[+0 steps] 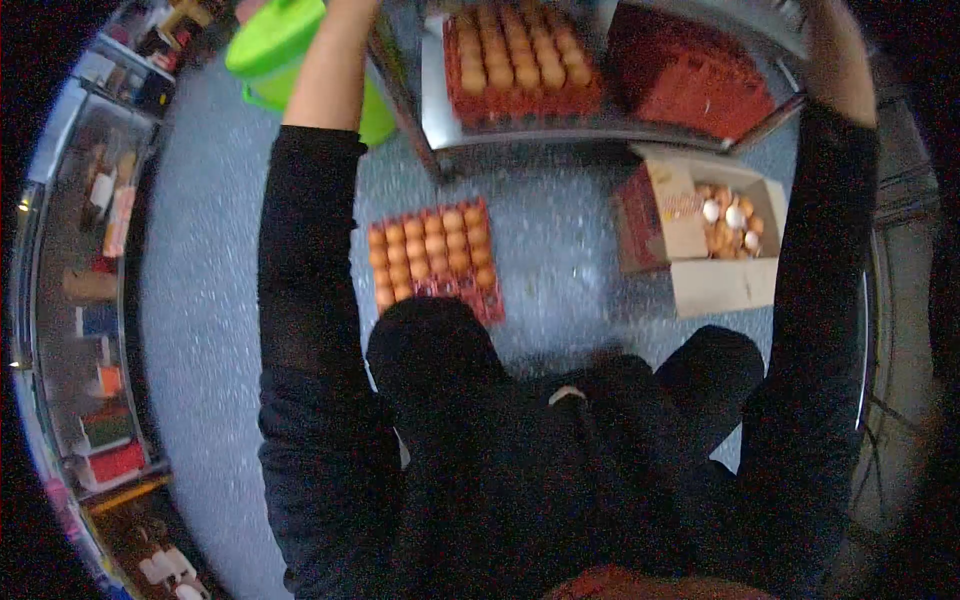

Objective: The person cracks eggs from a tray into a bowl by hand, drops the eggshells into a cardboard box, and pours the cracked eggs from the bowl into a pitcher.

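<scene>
Both my arms stretch forward, and my left hand and my right hand lie beyond the top edge of the picture; only forearms show. The left forearm passes beside a lime-green bin [280,55]. Between the arms, a red tray of brown eggs [520,55] rests on a metal table [437,90]. To its right are red egg trays [705,90] with no eggs visible. On the floor near my knee sits another tray of brown eggs [430,245], with some cells bare at its near edge. An open cardboard box [725,285] by my right arm contains brown and white pieces that look like eggshells.
Shelving [110,290] with assorted goods lines the left side. A table leg [410,110] stands between the green bin and the floor tray. Speckled blue-grey floor [560,250] lies between the egg tray and the box. The picture is blurred in places.
</scene>
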Available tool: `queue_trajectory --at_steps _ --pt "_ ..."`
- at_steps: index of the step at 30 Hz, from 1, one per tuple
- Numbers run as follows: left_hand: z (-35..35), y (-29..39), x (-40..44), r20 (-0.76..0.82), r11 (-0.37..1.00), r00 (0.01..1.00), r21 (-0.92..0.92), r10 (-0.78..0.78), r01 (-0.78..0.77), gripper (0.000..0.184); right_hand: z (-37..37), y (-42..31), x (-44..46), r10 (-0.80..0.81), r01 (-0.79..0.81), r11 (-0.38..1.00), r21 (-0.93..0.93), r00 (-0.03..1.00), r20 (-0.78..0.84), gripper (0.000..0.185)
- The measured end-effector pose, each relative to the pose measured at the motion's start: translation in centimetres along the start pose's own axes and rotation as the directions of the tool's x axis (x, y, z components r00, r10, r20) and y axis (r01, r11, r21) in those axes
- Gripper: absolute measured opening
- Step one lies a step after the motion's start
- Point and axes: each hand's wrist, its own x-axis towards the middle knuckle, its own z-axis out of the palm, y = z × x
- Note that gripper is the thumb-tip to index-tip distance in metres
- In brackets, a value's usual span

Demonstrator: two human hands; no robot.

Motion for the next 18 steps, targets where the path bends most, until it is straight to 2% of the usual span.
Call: queue_trajectory --at_steps 1,2,3,4,5,6,7,8,10,11,12,14,15,17,18 --pt "-0.5 -0.6 -1.5 0.031 0.997 0.997 -0.018 0.075 -0.074 0.072 -0.5 -0.1 -2.5 -0.047 0.045 0.999 0.025 0.993 0.11 0.021" --pt "-0.9 -1.7 -3.8 0.066 0.999 0.997 -0.007 0.045 -0.045 0.072 -0.1 -0.3 -5.2 -0.057 0.027 0.992 0.12 0.965 0.254 0.021" --pt "-1.2 -3.0 -6.4 0.121 0.995 0.988 0.003 0.1 -0.102 0.065 1.8 -0.5 -8.1 -0.035 -0.089 0.963 0.253 0.894 0.447 0.02" --pt "-1.7 -4.4 -9.0 0.17 0.986 0.972 0.008 0.162 -0.166 0.058 4.4 -1.1 -11.5 0.002 -0.312 0.856 0.413 0.8 0.599 0.02" --pt "-2.1 -5.7 -11.9 0.219 0.974 0.95 0.01 0.221 -0.228 0.052 6.9 -1.7 -14.9 0.039 -0.548 0.69 0.473 0.68 0.732 0.021" --pt "-2.7 -6.8 -14.9 0.27 0.957 0.922 0.008 0.277 -0.29 0.047 9.2 -3.5 -19.3 -0.018 -0.747 0.5 0.439 0.498 0.867 0.025" --pt "-3.1 -7.1 -18.3 0.361 0.991 0.924 -0.072 0.129 -0.11 0.043 11.5 -5.1 -23.6 -0.082 -0.858 0.405 0.317 0.311 0.947 0.029" --pt "-3.4 -7.7 -21.8 0.454 0.988 0.891 -0.131 -0.01 0.078 0.04 13.1 -6.6 -27.9 -0.113 -0.909 0.345 0.234 0.207 0.972 0.032" --pt "-4.0 -11.3 -28.2 0.641 0.989 0.763 -0.046 -0.08 0.142 0.039 15.7 -9.6 -36.7 -0.108 -0.974 0.218 0.064 0.041 0.993 0.037" --pt "-4.7 -12.9 -32.1 0.753 0.972 0.632 0.044 -0.184 0.232 0.039 17.0 -10.7 -40.7 -0.091 -0.98 0.196 0.011 -0.007 0.996 0.04" --pt "-5.5 -14.1 -35.4 0.836 0.94 0.471 0.146 -0.284 0.308 0.039 19.9 -11.1 -46.0 -0.114 -0.941 0.337 -0.012 -0.054 0.992 0.037" --pt "-7.1 -13.3 -39.1 0.897 0.898 0.229 0.294 -0.377 0.327 0.034 25.1 -11.5 -58.1 -0.146 -0.876 0.462 0.136 0.076 0.986 0.037" --pt "-7.8 -13.4 -41.0 0.894 0.893 0.222 0.307 -0.389 0.33 0.034 24.7 -11.9 -59.8 -0.177 -0.908 0.409 0.087 0.015 0.984 0.036" --pt "-9.2 -13.8 -43.8 0.809 0.835 0.209 0.534 -0.55 0.131 0.029 22.6 -13.0 -60.6 -0.22 -0.936 0.351 0.031 -0.05 0.974 0.036" --pt "-10.0 -13.8 -44.0 0.803 0.829 0.206 0.544 -0.559 0.129 0.029 21.3 -13.5 -59.3 -0.177 -0.961 0.274 -0.025 -0.076 0.981 0.038"
